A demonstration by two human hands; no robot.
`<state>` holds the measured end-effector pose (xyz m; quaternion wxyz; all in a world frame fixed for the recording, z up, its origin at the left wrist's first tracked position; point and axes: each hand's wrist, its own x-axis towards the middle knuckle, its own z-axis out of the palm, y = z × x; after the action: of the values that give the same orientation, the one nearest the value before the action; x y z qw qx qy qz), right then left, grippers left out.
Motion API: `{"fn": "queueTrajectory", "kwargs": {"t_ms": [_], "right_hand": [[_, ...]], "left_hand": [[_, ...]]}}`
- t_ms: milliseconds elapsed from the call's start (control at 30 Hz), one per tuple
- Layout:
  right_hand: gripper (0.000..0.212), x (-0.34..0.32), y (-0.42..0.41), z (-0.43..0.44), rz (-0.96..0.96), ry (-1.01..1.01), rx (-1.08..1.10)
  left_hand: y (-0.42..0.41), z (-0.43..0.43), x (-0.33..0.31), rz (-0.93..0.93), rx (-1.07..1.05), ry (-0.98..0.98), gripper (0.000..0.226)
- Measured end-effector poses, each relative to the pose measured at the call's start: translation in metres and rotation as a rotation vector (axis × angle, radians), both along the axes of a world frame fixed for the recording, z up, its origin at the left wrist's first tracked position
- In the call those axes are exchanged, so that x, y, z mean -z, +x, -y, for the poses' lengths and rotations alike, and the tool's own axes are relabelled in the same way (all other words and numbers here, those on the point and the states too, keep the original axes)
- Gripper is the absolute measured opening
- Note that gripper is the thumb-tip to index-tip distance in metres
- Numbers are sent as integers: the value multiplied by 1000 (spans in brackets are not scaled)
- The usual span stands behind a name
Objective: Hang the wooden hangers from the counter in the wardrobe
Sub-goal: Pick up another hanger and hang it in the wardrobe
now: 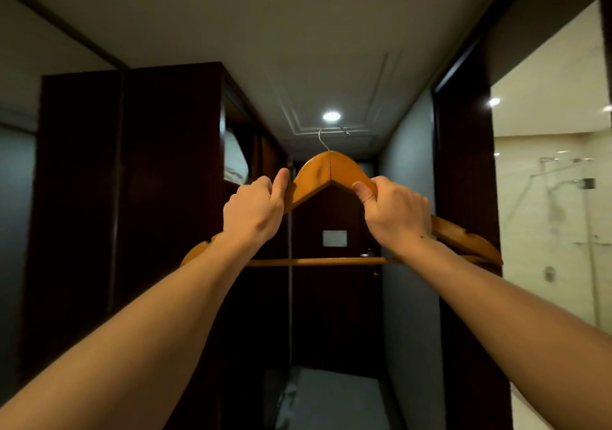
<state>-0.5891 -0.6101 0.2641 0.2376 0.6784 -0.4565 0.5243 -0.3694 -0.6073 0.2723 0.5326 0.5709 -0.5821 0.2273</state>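
I hold an orange-brown wooden hanger (331, 173) upright at head height in the middle of a dim hallway. Its metal hook (326, 136) points up toward the ceiling. My left hand (255, 212) grips the hanger's left shoulder, thumb up along the wood. My right hand (394, 214) grips the right shoulder. The lower bar (314, 261) runs level between my forearms. The dark wooden wardrobe (132, 197) stands on the left, its open side showing white folded linen (235, 161) on a shelf. The counter is out of view.
A dark door (334, 280) with a small white sign closes the hallway's far end. On the right a dark door frame (463, 197) opens onto a bright bathroom with a glass shower (563, 231). A ceiling spotlight (331, 116) shines above the hook.
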Motion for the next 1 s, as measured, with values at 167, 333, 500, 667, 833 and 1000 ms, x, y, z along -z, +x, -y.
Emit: {"fn": "queueTrajectory", "kwargs": {"t_ms": [167,333,500,667,833,1000], "right_hand": [[47,3,13,13,3,29,102],[40,1,31,33,2,12,128],[42,-4,40,64,-11,-1,155],[44,-11,40,109,6,-38,145],[49,-28,36,160,15,-70,116],[51,-48,21,211,-8,-130,85]], "left_hand": [[12,26,-3,45,54,-10,65],[29,55,-8,42,81,-43,65],[38,86,-14,39,78,-51,66],[39,117,-21,65,59,-76,65],[31,154,-40,110,7,-100,63],[16,202,-54,116,-7,-155,61]]}}
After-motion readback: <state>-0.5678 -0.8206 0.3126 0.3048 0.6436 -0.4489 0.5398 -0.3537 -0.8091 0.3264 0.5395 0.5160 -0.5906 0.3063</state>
